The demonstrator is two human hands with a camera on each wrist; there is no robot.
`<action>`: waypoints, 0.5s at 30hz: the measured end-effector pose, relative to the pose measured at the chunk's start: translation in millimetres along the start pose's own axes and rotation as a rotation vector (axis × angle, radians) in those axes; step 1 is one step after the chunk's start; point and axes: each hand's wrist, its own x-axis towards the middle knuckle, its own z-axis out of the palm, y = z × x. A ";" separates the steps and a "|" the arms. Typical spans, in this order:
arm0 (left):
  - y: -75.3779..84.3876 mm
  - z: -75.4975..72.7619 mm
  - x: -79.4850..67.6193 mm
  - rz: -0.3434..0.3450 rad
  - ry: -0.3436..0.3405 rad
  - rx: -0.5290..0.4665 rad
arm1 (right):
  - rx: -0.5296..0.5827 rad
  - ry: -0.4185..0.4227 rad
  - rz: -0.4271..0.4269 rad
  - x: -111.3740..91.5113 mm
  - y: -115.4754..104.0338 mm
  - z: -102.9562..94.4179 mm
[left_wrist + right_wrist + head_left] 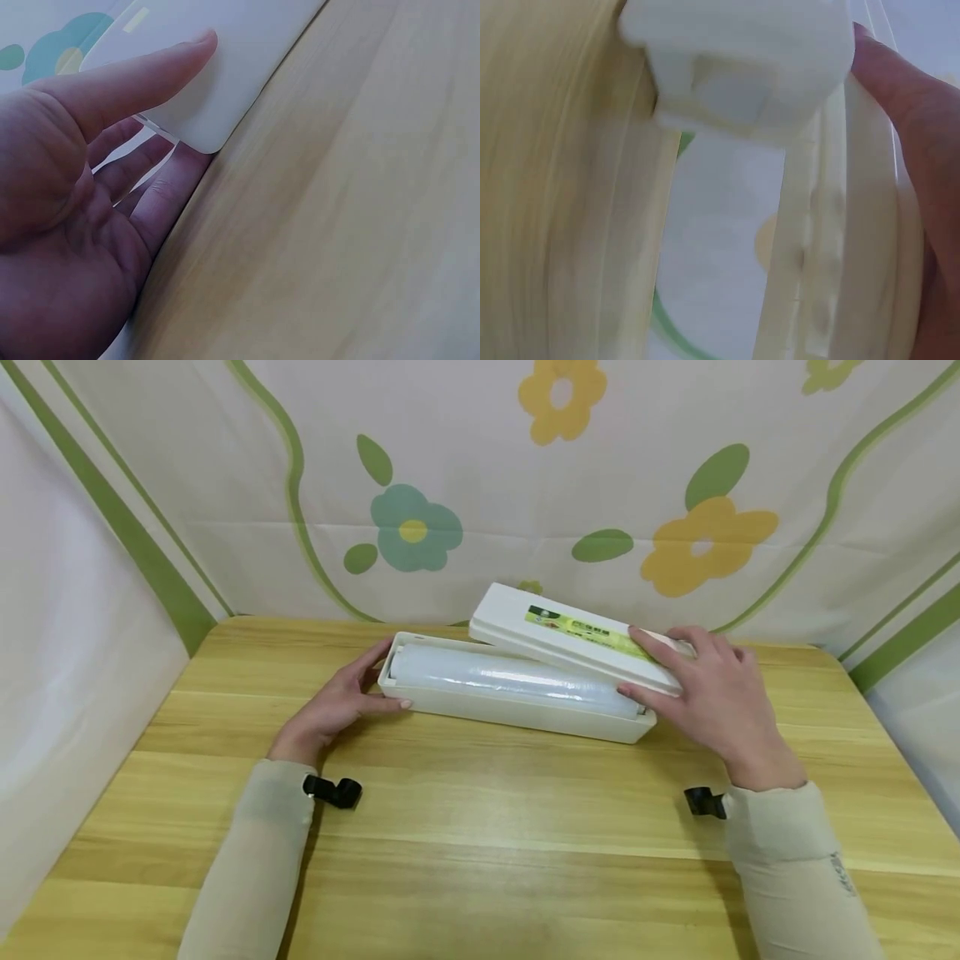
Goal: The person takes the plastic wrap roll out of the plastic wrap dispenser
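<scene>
Holding one lid (573, 639), one box (513, 711): two hands (333, 703) (716, 693); one roll (502, 675) inside.

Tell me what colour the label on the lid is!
The label on the white lid is mostly yellow-green; the head view shows it best.

Between left hand (333, 706) and right hand (723, 693), nearer the body than their fingertips, the tabletop (517, 827) leaves wide passage. Right of the left fingers, the box (517, 713) is uncovered; left of the right fingertips, the lid (506, 610) overhangs its far side. Beyond all fingers, cloth (510, 502) bars the way.
</scene>
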 end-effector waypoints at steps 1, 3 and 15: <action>-0.1 0.0 0.0 0.002 -0.001 -0.003 | 0.000 -0.018 0.016 -2.0 3.6 -1.2; -0.2 0.0 0.1 0.006 -0.002 -0.007 | 0.000 -0.052 0.054 -5.9 10.9 -3.9; 0.2 0.2 1.2 0.002 -0.001 -0.012 | -0.020 -0.041 0.124 -29.2 54.9 -7.1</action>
